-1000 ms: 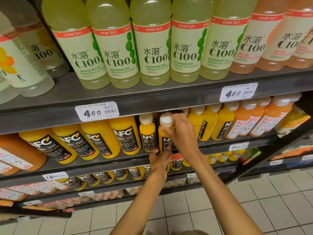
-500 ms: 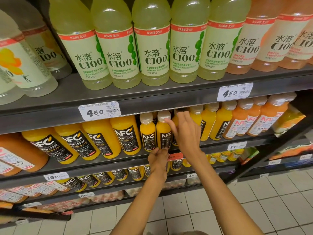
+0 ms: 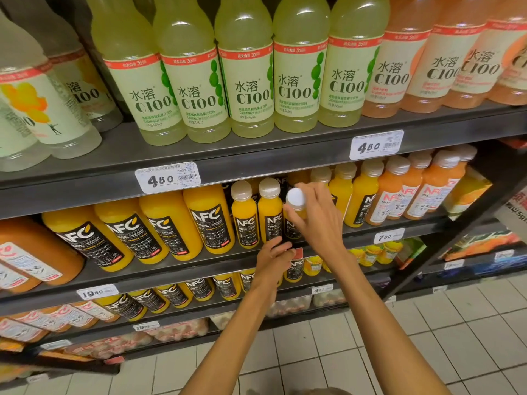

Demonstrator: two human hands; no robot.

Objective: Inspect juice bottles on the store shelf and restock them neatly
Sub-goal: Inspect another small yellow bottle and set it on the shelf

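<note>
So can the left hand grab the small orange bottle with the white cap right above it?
Probably yes. The left hand rests at the foot of that small bottle, which stands at the shelf's front edge with nothing in front of it.

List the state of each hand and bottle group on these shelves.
right hand: grips a small NFC bottle, tilted toward the camera
left hand: fingers at that bottle's base
two small NFC bottles: upright, capped
large NFC bottles: upright, in a row
C100 bottles: upright, labels forward
</note>
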